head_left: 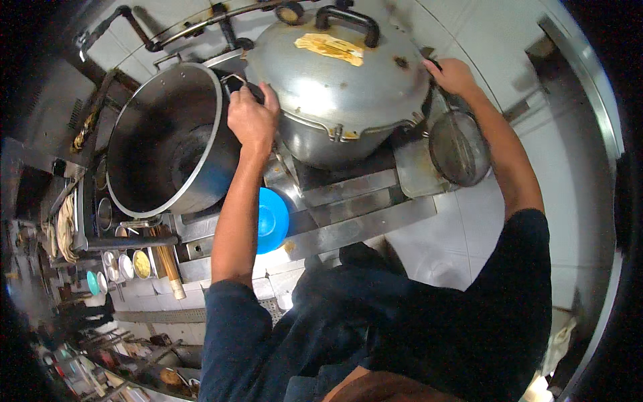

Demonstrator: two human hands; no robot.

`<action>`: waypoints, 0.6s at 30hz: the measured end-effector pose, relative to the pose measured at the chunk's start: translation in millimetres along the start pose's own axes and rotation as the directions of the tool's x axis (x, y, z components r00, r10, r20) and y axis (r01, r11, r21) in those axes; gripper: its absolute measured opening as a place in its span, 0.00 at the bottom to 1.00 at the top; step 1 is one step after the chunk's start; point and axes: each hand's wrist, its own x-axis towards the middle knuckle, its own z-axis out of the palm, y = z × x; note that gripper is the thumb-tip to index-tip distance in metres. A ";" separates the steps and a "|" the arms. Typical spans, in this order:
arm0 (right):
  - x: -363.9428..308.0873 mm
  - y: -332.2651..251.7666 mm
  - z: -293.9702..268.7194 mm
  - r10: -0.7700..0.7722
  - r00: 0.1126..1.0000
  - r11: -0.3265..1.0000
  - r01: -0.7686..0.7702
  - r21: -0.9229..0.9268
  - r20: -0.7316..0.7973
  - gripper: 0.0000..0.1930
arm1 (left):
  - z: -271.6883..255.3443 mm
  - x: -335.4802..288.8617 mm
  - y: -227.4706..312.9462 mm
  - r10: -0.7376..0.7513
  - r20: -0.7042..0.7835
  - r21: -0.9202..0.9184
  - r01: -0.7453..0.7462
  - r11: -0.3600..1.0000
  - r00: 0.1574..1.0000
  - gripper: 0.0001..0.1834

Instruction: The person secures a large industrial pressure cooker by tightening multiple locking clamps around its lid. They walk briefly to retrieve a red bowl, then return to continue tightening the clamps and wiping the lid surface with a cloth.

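In front of me a large metal pressure cooker point(335, 87) stands on the stove, its domed lid on and a black handle on top. A torn yellowish label sticks to the lid. My left hand point(253, 117) is closed round the black handle at the cooker's left side. On the opposite side, my right hand point(452, 77) grips the other handle, whose shape is mostly hidden by my fingers. Just below my right hand hangs a round wire-mesh strainer point(459, 147), beside my forearm. A big open pot point(171, 141), dark inside, stands close to my left hand.
On the counter's front ledge lies a blue plastic bowl point(272, 221), near my left forearm. Several small containers, one holding something yellow point(141, 264), line the left side. A bundle of sticks point(169, 264) lies nearby. Pipes point(194, 28) and a tiled wall run behind the stove.
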 end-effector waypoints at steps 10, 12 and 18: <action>16.8 94.7 60.4 -0.150 0.940 0.970 0.200 -0.141 0.305 0.27 | -13.7 -30.8 13.4 -0.206 0.201 -0.171 0.241 0.955 0.958 0.13; 41.6 44.0 44.3 -0.181 0.983 0.979 0.181 -0.093 0.010 0.22 | -34.9 -59.0 15.2 -0.245 0.101 -0.332 0.264 0.906 0.964 0.31; -87.2 -247.3 -51.7 -0.134 0.522 0.455 0.787 0.416 -0.842 0.10 | -157.9 -239.1 -29.6 -0.135 0.208 -0.387 0.209 0.898 0.969 0.29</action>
